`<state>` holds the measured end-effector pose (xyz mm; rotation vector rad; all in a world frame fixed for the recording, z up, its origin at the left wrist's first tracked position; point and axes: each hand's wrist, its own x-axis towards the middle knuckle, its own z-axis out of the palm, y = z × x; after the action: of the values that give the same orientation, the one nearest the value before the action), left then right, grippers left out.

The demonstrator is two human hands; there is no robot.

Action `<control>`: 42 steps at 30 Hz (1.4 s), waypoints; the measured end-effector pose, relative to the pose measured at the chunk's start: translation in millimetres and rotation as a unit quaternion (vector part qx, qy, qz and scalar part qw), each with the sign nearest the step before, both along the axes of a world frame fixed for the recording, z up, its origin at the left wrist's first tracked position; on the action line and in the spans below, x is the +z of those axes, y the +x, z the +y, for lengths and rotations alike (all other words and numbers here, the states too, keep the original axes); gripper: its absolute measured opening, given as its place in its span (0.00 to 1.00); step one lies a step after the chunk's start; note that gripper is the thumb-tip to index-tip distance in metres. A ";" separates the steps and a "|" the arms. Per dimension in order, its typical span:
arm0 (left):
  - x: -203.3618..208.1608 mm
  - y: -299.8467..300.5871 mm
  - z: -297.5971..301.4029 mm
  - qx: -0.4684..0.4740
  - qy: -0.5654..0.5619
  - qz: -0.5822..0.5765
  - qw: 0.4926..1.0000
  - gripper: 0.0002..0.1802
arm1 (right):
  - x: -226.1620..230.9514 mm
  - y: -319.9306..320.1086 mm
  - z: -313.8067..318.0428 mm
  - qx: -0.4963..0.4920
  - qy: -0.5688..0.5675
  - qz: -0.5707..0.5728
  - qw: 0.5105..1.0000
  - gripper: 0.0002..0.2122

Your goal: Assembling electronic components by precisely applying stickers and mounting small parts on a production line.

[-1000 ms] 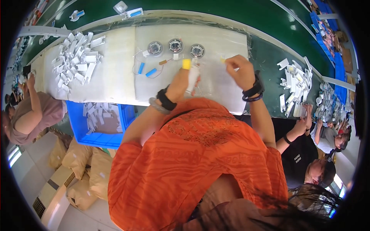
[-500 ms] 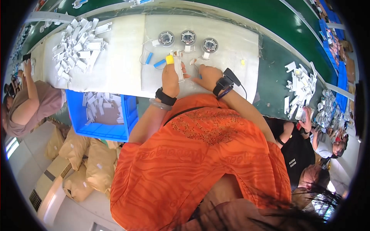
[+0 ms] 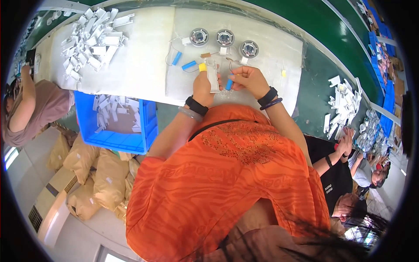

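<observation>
My left hand (image 3: 202, 89), with a yellow cover on the thumb, is closed around a white plastic housing (image 3: 213, 81) just above the table. To its right, my right hand (image 3: 252, 82) pinches a blue cylindrical battery (image 3: 228, 84) between thumb and fingers. A thin wire rises from the battery's upper end. The battery is close to the housing's right side; whether they touch cannot be made out. Beyond my hands lie two more blue batteries (image 3: 176, 58) and a small brown piece (image 3: 205, 55).
Three round grey units with circuit boards (image 3: 225, 38) stand at the back of the white mat (image 3: 148, 52). White housings (image 3: 94, 41) are heaped at left, with others in a blue bin (image 3: 113, 146) below. Another pile (image 3: 342, 102) lies right, near a co-worker's hands (image 3: 345, 142).
My right hand has lifted and turned, and the blue battery now shows in its fingers beside the housing. My left hand keeps its hold. The whole view has shifted slightly.
</observation>
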<state>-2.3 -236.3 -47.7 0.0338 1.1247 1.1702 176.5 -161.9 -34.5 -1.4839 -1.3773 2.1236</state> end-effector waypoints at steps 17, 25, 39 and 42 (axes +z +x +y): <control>-0.9 22.5 10.9 -0.061 -0.023 -0.027 0.997 0.20 | -3.0 -2.0 -7.6 -0.006 0.031 0.067 0.997 0.12; -50.9 20.0 -4.6 -0.145 0.078 0.087 0.982 0.16 | -11.9 -3.5 -19.7 0.030 0.265 -0.038 0.963 0.19; 32.1 6.9 11.9 -0.214 0.018 0.012 0.977 0.20 | -14.0 0.9 32.3 0.263 0.672 -0.154 0.675 0.12; 37.4 6.0 13.8 -0.241 0.034 0.069 0.967 0.22 | -0.5 10.1 37.2 0.309 0.641 -0.180 0.680 0.10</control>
<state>3.7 -222.5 -10.2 0.4253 1.1164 0.7755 186.5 -124.7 -35.1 -0.7775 -2.8379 0.3924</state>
